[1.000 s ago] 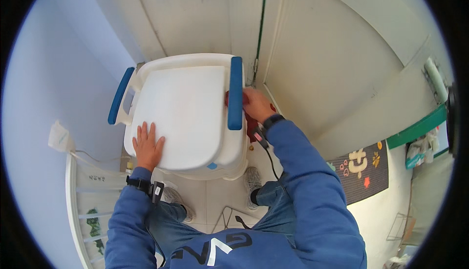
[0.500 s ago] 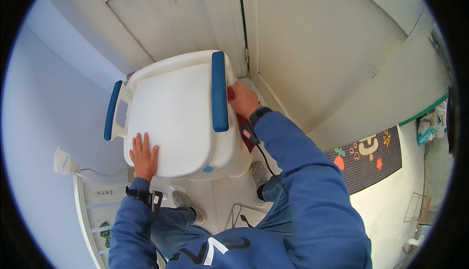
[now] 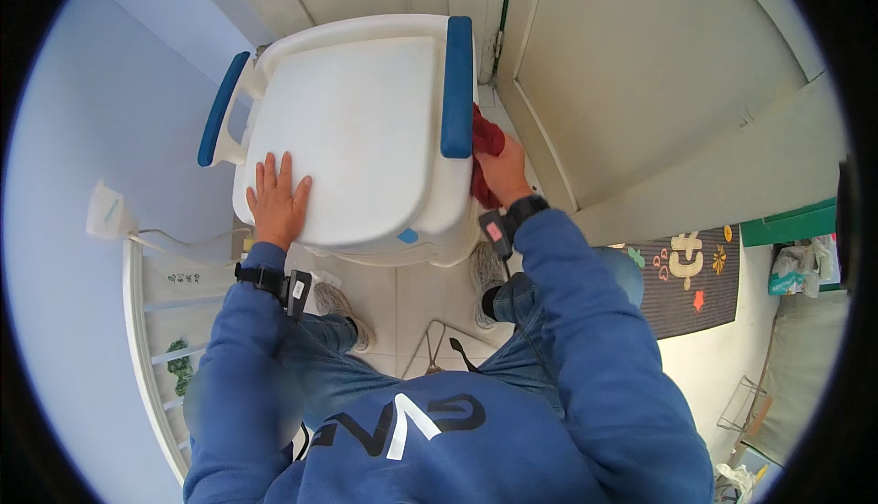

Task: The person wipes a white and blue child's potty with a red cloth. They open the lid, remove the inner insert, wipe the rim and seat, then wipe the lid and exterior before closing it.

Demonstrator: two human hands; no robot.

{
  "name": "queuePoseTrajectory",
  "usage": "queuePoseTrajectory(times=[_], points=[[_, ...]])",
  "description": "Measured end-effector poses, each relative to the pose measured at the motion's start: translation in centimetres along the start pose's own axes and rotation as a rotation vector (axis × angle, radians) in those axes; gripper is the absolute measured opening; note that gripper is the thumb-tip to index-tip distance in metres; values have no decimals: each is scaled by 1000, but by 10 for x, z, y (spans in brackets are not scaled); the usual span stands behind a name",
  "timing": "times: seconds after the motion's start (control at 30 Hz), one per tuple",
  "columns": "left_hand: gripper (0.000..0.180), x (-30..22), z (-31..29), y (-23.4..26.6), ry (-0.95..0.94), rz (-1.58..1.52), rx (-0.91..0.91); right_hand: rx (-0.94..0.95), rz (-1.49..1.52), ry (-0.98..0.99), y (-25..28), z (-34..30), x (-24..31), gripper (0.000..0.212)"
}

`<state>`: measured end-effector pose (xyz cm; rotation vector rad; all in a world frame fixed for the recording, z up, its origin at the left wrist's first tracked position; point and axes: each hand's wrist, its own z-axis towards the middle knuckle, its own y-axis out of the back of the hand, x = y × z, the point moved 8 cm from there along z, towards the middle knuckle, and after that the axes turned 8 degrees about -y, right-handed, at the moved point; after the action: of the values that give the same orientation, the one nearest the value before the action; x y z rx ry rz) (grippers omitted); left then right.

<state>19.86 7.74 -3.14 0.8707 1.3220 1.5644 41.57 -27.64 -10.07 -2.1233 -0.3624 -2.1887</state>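
A white commode chair (image 3: 357, 129) with a closed lid and two blue armrests stands in front of me. My left hand (image 3: 277, 202) lies flat on the near left part of the lid, fingers spread. On the chair's right side, just outside the right armrest (image 3: 457, 88), my right hand (image 3: 504, 173) is closed round a dark red cloth (image 3: 485, 143). The cloth hangs against the chair's side; part of it is hidden by the hand and the armrest. A small blue patch (image 3: 408, 236) marks the chair's near edge.
A pale door (image 3: 658, 74) rises close on the right, and a bluish wall (image 3: 119, 120) on the left. A white rack (image 3: 142, 321) stands at the left. A dark patterned mat (image 3: 686, 294) lies to the right. My feet are below the chair's front edge.
My right hand has moved nearer along the chair's right side with the cloth, which shows more now. My left hand stays flat on the lid. The view has shifted, so the chair appears higher.
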Motion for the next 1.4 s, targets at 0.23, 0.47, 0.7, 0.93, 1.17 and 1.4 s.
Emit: queuePoseTrajectory(times=[0.23, 0.47, 0.7, 0.93, 1.17, 1.4], points=[[66, 1, 1, -2, 22, -6, -7, -99, -65, -263, -9, -159, -36, 32], [67, 2, 1, -3, 53, -31, 42, -236, -549, 268, -8, -122, 63, 41], [66, -1, 0, -1, 39, 16, 0, 141, -949, 83, -48, -89, 74, 32], [67, 0, 1, -1, 59, 11, 30, 135, -762, 172, -44, -137, 72, 27], [67, 2, 4, -6, 36, 32, 41, -147, -593, 13, -28, -96, 56, 35], [69, 3, 8, -8, -5, 19, 64, -384, -4, 6, -27, -136, 5, 41]])
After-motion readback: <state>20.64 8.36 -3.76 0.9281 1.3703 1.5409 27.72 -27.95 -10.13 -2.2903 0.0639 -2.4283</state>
